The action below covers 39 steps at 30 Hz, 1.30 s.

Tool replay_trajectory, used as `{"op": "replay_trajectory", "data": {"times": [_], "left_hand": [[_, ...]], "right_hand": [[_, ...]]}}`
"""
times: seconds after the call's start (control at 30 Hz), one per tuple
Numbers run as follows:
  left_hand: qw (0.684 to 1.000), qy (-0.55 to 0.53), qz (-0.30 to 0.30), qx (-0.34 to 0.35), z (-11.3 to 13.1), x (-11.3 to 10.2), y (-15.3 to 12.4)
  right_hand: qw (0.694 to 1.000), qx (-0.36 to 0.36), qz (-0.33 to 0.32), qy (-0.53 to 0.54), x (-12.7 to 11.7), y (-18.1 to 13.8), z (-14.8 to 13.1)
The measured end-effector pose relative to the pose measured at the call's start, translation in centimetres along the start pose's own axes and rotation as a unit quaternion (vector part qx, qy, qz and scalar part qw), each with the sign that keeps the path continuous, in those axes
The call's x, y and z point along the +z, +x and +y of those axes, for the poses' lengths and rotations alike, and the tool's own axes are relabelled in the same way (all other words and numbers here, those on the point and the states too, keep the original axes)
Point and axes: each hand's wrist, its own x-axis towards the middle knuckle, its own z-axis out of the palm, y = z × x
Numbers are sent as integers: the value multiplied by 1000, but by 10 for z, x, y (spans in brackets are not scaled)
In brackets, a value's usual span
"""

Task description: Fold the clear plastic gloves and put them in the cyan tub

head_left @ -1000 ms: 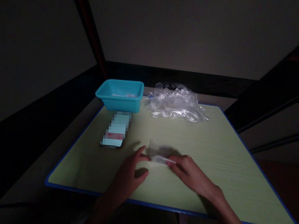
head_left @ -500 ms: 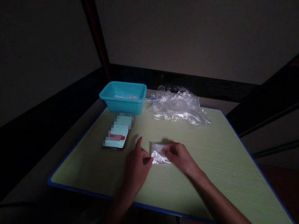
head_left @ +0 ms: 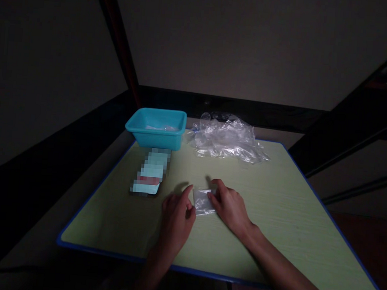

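Note:
A small clear plastic bag (head_left: 203,203) lies nearly flat at the middle of the table, between my two hands. My left hand (head_left: 177,214) is at its left edge, the thumb drawn in against the curled fingers there and the index finger pointing to the upper left corner. On the other side, my right hand (head_left: 231,206) has its thumb on top of the bag and its index finger lifted away past the far edge. The right end of the bag is hidden under this hand. Whether anything is inside the bag I cannot tell.
A turquoise plastic basket (head_left: 157,140) with clear plastic in it stands at the back left. In front of it lies a phone (head_left: 151,170), its screen blurred out. Crumpled clear plastic bags (head_left: 230,141) are heaped at the back. The pale green table (head_left: 290,228) has a blue edge.
My left index finger has come down from pointing up to the bag's corner. My right index finger has straightened and lifted off the bag, and the hand covers more of its right end.

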Motion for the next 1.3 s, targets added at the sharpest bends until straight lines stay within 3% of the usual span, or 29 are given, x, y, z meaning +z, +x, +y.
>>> {"op": "replay_trajectory", "data": {"times": [0.2, 0.4, 0.7, 0.97, 1.13, 1.3], "left_hand": [[999, -9, -13, 35, 3, -5, -2], [979, 92, -90, 161, 4, -7, -6], [944, 204, -156, 207, 4, -8, -7], [942, 209, -145, 219, -1, -6, -9], [935, 205, -180, 227, -1, -13, -2], [915, 172, -222, 289, 0, -29, 23]], "right_hand": [[994, -82, 43, -52, -8, -7, -4], [967, -239, 22, -87, -8, -22, -14], [969, -221, -78, -80, 11, -25, 8], [955, -278, -54, -87, -11, -16, -1], [929, -324, -66, -166, -19, -7, -8], [911, -355, -68, -197, -20, -6, -10]]}}
